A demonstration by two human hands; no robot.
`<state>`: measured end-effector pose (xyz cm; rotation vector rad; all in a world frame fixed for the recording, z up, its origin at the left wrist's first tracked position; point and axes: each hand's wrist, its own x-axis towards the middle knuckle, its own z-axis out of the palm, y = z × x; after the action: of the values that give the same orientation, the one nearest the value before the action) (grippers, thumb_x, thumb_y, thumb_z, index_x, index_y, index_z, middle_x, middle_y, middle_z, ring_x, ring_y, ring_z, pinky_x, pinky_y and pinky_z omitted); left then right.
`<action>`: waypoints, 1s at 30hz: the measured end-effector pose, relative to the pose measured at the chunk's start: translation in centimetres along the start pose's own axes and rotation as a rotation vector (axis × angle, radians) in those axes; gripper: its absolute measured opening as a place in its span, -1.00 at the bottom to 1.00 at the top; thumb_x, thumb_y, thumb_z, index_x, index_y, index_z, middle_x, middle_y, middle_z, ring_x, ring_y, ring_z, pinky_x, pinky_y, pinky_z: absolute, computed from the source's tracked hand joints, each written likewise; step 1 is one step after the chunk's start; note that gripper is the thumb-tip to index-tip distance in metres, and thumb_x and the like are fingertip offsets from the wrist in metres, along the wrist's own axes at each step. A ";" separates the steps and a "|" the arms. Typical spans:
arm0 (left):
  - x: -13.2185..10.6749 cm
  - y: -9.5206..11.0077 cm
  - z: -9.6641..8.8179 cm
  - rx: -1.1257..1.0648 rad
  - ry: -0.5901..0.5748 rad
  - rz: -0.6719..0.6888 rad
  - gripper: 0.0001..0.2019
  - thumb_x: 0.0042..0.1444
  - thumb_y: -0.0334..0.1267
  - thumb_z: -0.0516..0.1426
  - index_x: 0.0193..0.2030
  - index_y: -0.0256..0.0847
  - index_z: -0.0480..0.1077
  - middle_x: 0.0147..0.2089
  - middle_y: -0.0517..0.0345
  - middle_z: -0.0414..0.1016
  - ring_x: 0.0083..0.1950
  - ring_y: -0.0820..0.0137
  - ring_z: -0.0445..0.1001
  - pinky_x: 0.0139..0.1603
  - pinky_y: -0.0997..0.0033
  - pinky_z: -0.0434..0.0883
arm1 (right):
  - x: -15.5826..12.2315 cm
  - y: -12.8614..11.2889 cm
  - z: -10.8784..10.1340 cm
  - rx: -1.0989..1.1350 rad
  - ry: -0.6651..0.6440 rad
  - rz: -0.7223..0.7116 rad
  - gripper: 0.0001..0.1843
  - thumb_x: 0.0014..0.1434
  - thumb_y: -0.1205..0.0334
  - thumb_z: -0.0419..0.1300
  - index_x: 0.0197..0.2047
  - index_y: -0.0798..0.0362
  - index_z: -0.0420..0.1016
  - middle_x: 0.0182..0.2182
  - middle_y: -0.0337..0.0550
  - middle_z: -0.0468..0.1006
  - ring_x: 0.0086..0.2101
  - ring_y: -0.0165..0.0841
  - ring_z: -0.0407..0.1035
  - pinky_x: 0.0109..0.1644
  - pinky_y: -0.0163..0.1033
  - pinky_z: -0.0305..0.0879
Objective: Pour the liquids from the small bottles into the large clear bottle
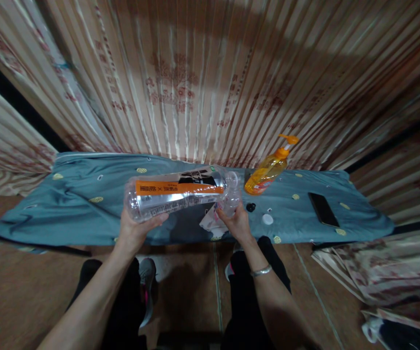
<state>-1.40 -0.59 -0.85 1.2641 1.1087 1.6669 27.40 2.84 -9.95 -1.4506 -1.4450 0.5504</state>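
The left hand (pixel 133 227) is closed around the base end of a big bottle (pixel 180 190), with the palm at the bottom and the thumb along the near side. The bottle lies almost flat in the air between the two hands, its neck toward the right. I think the base is held this way because from there one hand can carry the length and also control the tilt.

The right hand (pixel 237 224) grasps a small bottle (pixel 233 194), which is clear, just beside the neck of the big one. The two bottles overlap there, so I cannot tell if their mouths touch. Probably this hand holds low on its bottle to leave the upper part free.

Below the right hand's grip, a little to its left, is a white printed wrapper (pixel 210 223). Just to the right of this grip, a black cap (pixel 251 207) and a white cap (pixel 267 219) lie on the blue cloth (pixel 93 184), perhaps put there to be within easy reach. Behind them a pump bottle (pixel 268 171) with orange liquid is near, and farther right is a phone (pixel 322 209), maybe kept aside from the bottles.
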 end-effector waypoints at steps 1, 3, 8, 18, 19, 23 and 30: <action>0.0 0.0 0.0 -0.015 -0.017 -0.015 -0.25 -0.27 -0.04 0.60 0.03 -0.13 0.41 -0.24 0.19 0.54 -0.47 0.40 0.44 -0.61 0.44 0.37 | 0.0 0.0 0.0 0.005 -0.002 -0.009 -0.16 0.11 -0.04 0.42 0.40 0.02 0.34 0.03 0.08 0.76 -0.03 0.02 0.70 0.07 0.09 0.64; 0.0 0.2 0.1 -0.048 -0.037 -0.048 -0.25 -0.27 -0.07 0.60 0.04 -0.12 0.38 -0.25 0.23 0.53 -0.53 0.47 0.36 -0.65 0.47 0.29 | 0.0 -0.1 0.0 0.017 -0.006 -0.020 -0.17 0.12 -0.05 0.41 0.39 0.03 0.35 0.04 0.09 0.76 -0.04 0.02 0.70 0.07 0.09 0.64; 0.0 0.6 0.3 -0.051 -0.020 -0.064 -0.24 -0.28 -0.12 0.59 0.05 -0.10 0.36 -0.27 0.26 0.50 -0.56 0.51 0.30 -0.68 0.50 0.22 | 0.0 -0.3 0.0 0.019 -0.005 -0.013 -0.17 0.11 -0.08 0.39 0.37 0.08 0.37 0.03 0.13 0.76 -0.05 0.04 0.70 0.06 0.14 0.64; -0.2 -0.3 -0.4 -0.035 -0.037 -0.099 -0.27 -0.23 -0.13 0.57 0.06 -0.08 0.35 -0.37 0.35 0.43 -0.60 0.50 0.30 -0.69 0.51 0.19 | 0.0 -0.4 -0.1 -0.021 -0.009 0.022 -0.13 0.10 -0.04 0.42 0.41 0.05 0.33 0.02 0.10 0.77 -0.04 0.03 0.71 0.06 0.09 0.64; -0.2 -0.4 -0.5 -0.040 -0.038 -0.102 -0.27 -0.23 -0.13 0.57 0.07 -0.07 0.36 -0.37 0.34 0.45 -0.60 0.49 0.30 -0.69 0.50 0.19 | 0.0 -0.4 -0.2 -0.022 -0.011 0.022 -0.14 0.10 -0.04 0.42 0.40 0.05 0.34 0.02 0.10 0.77 -0.04 0.04 0.71 0.06 0.09 0.64; -0.2 -0.4 -0.4 -0.040 -0.032 -0.104 -0.27 -0.25 -0.13 0.58 0.06 -0.07 0.39 -0.34 0.27 0.52 -0.60 0.45 0.32 -0.70 0.45 0.18 | 0.0 -0.3 -0.2 -0.022 -0.005 0.023 -0.16 0.09 -0.05 0.44 0.37 0.06 0.38 0.00 0.10 0.77 -0.05 0.03 0.71 0.05 0.08 0.65; -0.3 -0.2 -0.2 -0.037 -0.024 -0.118 -0.22 -0.25 -0.13 0.58 0.11 -0.07 0.37 -0.35 0.27 0.52 -0.60 0.43 0.31 -0.70 0.42 0.22 | 0.0 -0.4 -0.2 -0.011 -0.005 0.009 -0.21 0.10 0.00 0.44 0.34 0.04 0.38 0.01 0.11 0.76 -0.04 0.04 0.71 0.06 0.12 0.64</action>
<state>-1.56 -0.81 -1.18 1.1697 1.1111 1.5738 27.35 2.72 -9.56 -1.4662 -1.4478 0.5529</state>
